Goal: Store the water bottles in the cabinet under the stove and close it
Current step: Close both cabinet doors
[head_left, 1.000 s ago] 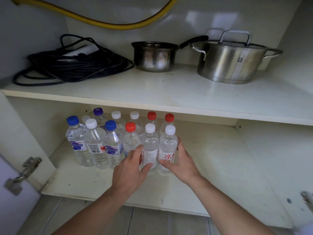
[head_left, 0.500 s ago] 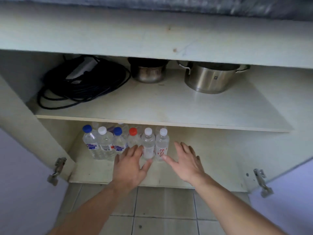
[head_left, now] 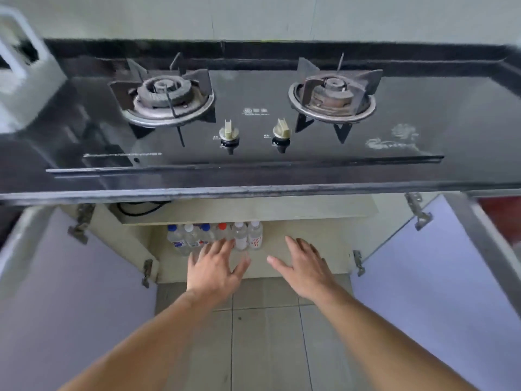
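Several clear water bottles (head_left: 214,236) with blue, white and red caps stand on the bottom shelf (head_left: 296,235) of the cabinet under the black two-burner stove (head_left: 253,119). Both cabinet doors hang wide open: the left door (head_left: 70,292) and the right door (head_left: 428,277). My left hand (head_left: 215,268) hovers with fingers spread just in front of the bottles, holding nothing. My right hand (head_left: 306,268) is spread flat in front of the bare right part of the shelf, empty as well.
The countertop edge (head_left: 253,190) overhangs the cabinet and hides most of the upper shelf, where a black cable (head_left: 138,208) peeks out. Metal hinges (head_left: 420,213) stick out from the cabinet sides. Tiled floor (head_left: 267,334) lies below my arms. A white appliance (head_left: 19,66) sits at the far left.
My view has risen from inside the cabinet to above the stove. Both hands have let go of the front bottles and drawn back out of the cabinet with fingers spread.
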